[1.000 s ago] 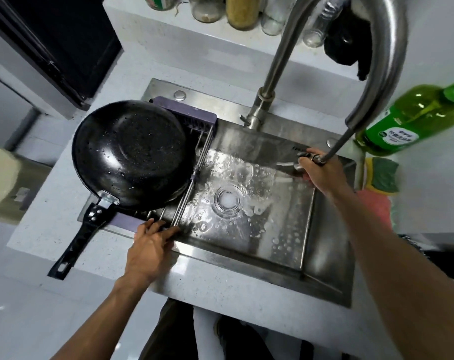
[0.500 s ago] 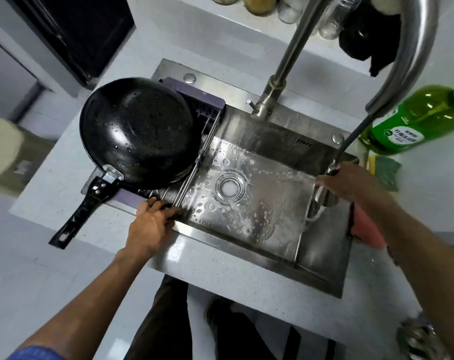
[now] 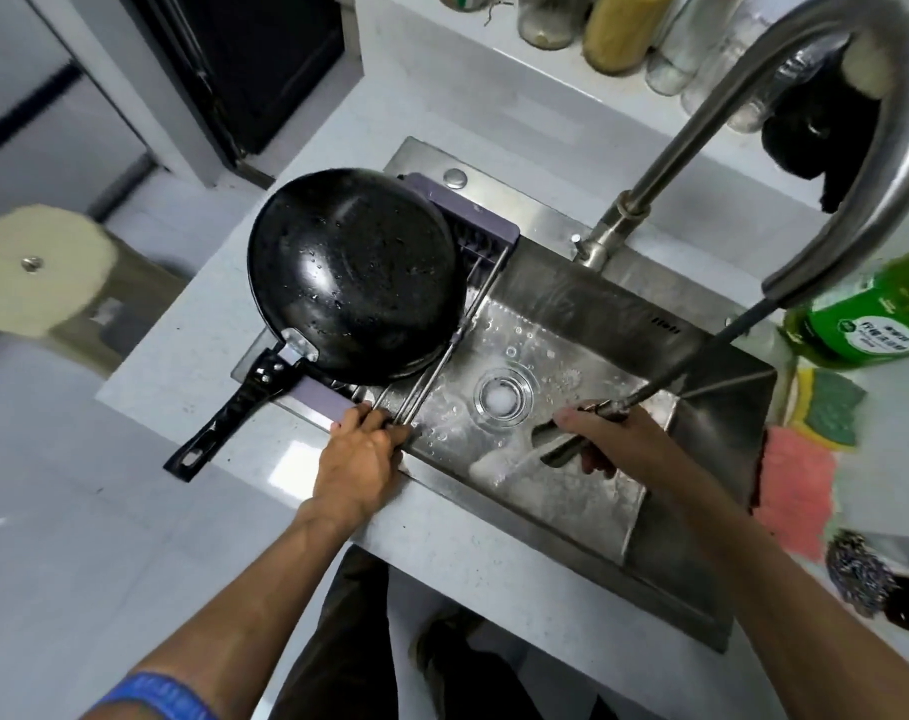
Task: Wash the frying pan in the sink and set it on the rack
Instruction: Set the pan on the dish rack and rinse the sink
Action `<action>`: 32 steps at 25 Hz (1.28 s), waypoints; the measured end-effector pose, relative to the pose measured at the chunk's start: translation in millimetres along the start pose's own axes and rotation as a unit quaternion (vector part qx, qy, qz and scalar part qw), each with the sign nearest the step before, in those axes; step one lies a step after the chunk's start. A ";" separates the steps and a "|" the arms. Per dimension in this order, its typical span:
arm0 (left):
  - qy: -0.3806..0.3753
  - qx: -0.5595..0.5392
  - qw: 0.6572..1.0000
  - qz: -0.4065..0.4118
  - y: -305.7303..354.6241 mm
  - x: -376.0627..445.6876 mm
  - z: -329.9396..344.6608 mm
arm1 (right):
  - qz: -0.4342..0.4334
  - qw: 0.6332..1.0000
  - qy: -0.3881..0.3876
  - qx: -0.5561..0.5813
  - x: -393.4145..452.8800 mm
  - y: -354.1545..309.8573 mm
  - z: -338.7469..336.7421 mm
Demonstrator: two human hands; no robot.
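Frying pan (image 3: 356, 275), likely rigid, heavy, wet-slick, best gripped by its handle (image 3: 234, 410), is lying upside-down on the rack (image 3: 473, 236); left hand (image 3: 361, 459) is gripping rack bars, right hand (image 3: 621, 439) holding the sprayer head (image 3: 572, 446).

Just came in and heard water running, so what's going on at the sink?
A person is rinsing out the sink. The frying pan already sits upside down and wet on the rack over the sink's left end. The left hand grips the rack's near end at the sink edge. The right hand holds the pull-out sprayer head, pointing it at the basin floor, where water splashes near the drain.
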State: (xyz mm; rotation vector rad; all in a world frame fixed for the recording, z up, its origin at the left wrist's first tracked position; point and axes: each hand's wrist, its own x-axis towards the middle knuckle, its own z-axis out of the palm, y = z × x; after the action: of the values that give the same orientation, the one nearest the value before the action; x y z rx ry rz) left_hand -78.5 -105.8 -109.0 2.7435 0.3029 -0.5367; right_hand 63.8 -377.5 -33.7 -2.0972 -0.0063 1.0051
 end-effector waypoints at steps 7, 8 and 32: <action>-0.008 0.014 1.000 0.006 -1.9 2.6 0.2 | -0.089 0.989 -0.045 0.106 34.9 -61.9 77.5; -0.006 0.022 1.000 0.012 -1.5 2.4 0.2 | -0.096 0.988 -0.048 0.110 39.3 -69.0 84.2; -0.022 -0.005 1.000 -0.015 0.5 -0.8 -5.1 | -0.068 0.952 0.277 0.113 88.5 -36.3 -26.2</action>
State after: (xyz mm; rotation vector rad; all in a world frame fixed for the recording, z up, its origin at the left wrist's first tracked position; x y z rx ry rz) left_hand -77.4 -104.5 -104.1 2.7166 0.3360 -0.6020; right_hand 152.9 -341.6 -58.1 -2.0630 0.2335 0.2941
